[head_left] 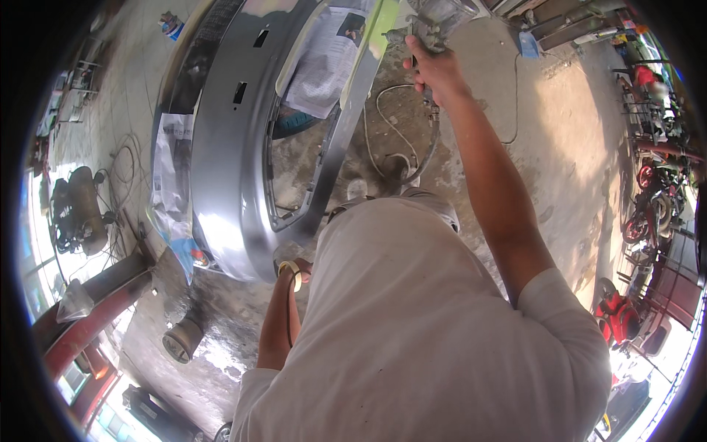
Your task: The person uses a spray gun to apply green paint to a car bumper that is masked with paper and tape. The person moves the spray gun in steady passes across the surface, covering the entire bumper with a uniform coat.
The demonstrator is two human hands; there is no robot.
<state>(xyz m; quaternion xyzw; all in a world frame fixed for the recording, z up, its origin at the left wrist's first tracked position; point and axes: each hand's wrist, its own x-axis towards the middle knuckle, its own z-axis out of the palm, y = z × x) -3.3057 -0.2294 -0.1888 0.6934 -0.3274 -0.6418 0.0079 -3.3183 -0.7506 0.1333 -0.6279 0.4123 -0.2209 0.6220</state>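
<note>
A white T-shirt on the person's own torso lies closest, filling the lower middle of the view. Beyond it spreads a stained concrete floor, lit by a warm patch of sunlight on the right. The vehicle body panel stands ahead and to the left of the person, grey and glossy, with two small rectangular cutouts and a large framed opening on its right side. One newspaper sheet covers the upper part of that opening; another newspaper piece hangs along the left flank. Yellow-green masking borders the panel's upper right edge.

At far left is a dark cylindrical tank, with a curved red beam below it. A red motorbike is at the right rim. A hose runs down from below the right hand to the floor.

The right hand, arm outstretched, is wrapped around a spray gun, whose front end faces left, close by the masked edge. The left hand is low beside the panel's near end, partly covered by the shirt; I cannot tell whether it grasps anything. An open-ended canister lies tipped on the floor. A pale yellow tape roll encircles the left wrist.
</note>
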